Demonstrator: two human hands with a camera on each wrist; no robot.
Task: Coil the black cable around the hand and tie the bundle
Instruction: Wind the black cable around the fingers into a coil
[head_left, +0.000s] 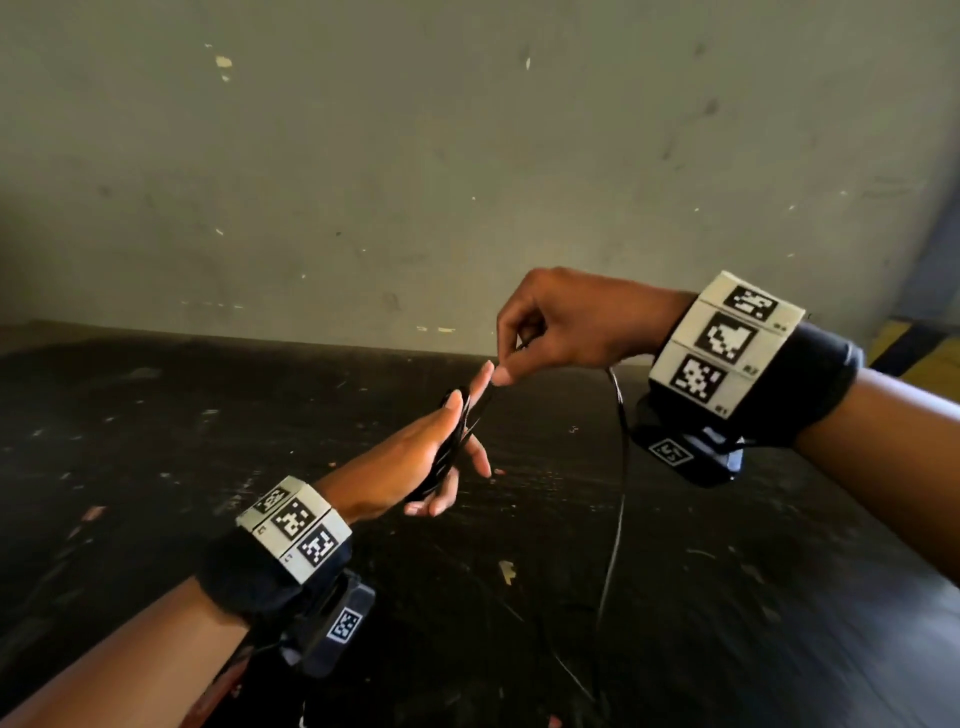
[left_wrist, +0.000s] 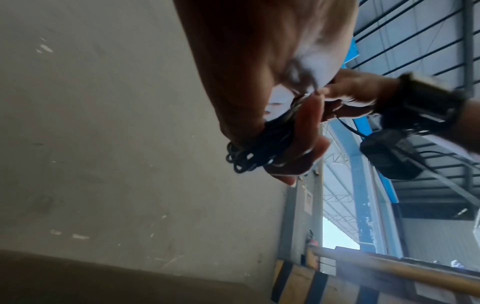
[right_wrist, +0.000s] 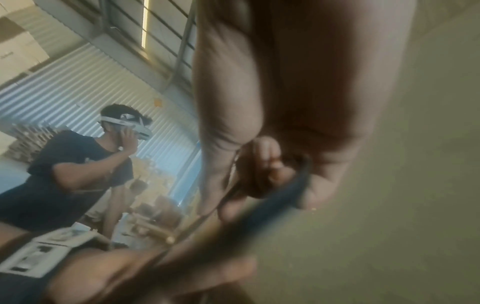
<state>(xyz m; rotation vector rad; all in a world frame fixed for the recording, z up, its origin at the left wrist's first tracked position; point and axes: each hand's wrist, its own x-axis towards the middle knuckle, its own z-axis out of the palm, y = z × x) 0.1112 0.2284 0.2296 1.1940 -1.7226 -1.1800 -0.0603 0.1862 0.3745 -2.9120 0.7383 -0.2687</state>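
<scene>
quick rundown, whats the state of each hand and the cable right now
left hand: fingers straight, cable loops wound around them
right hand: raised, pinching the cable at the left fingertips
black cable: partly coiled, not tied; loose length hangs down from the right hand
table: dark, scuffed

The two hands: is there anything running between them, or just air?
In the head view a short taut run of the black cable links the coil on the left hand to the pinching right hand.

Left hand (head_left: 410, 462) at centre, cable (head_left: 447, 452) coiled round it; right hand (head_left: 566, 322) at two o'clock; table (head_left: 208, 415) below.
</scene>
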